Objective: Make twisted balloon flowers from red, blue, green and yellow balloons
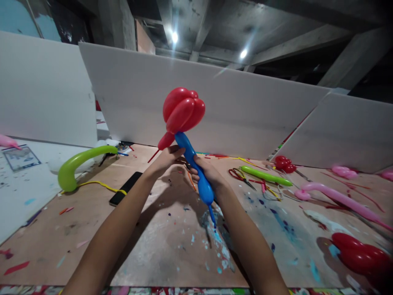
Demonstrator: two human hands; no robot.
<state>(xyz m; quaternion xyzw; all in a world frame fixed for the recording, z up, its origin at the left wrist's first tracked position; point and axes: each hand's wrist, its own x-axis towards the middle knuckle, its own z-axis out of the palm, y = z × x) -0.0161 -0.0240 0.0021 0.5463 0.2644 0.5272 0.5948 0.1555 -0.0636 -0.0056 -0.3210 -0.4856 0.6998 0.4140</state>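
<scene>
Both arms (118, 223) outstretched, right grip (212, 175) curled

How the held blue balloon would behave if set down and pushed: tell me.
The blue balloon looks smoothly inflated, so it should be light and springy. Its thin, uninflated tail would probably flop rather than support it. With the bulky red balloon cluster at the other end, it would likely topple if stood up.

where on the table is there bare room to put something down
Near middle of the table, between left forearm and right forearm: only paint flecks. Near left, outside the left forearm: open among a few scraps. Near right, up to the red balloons: open but paint-stained. Crowded: far right, around scissors, green balloon and pink balloon.
</scene>
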